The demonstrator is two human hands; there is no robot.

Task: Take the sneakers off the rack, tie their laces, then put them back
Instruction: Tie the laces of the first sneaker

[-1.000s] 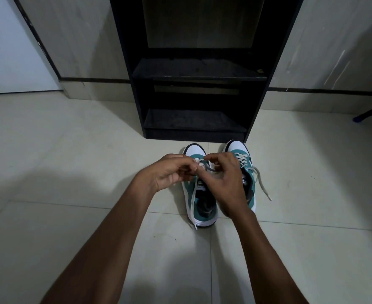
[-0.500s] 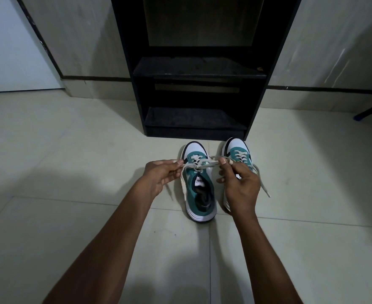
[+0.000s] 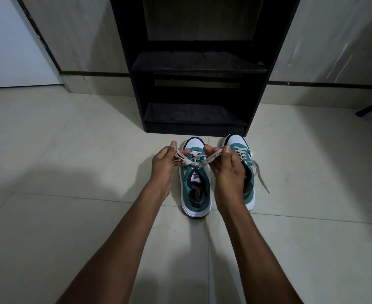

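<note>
Sneakers on the floor before the rack, left one's bow being drawn tight

Black rack (image 3: 193, 69) stands behind; left sneaker (image 3: 195, 189) and right sneaker (image 3: 246, 172) sit side by side. Left hand (image 3: 164, 165) and right hand (image 3: 226, 170) each pinch a loop of the lace (image 3: 199, 164), soft and limp, best held near the knot.

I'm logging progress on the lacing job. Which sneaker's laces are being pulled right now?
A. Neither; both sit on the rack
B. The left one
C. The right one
B: the left hand and right hand each pinch a lace end of the left sneaker.
</note>
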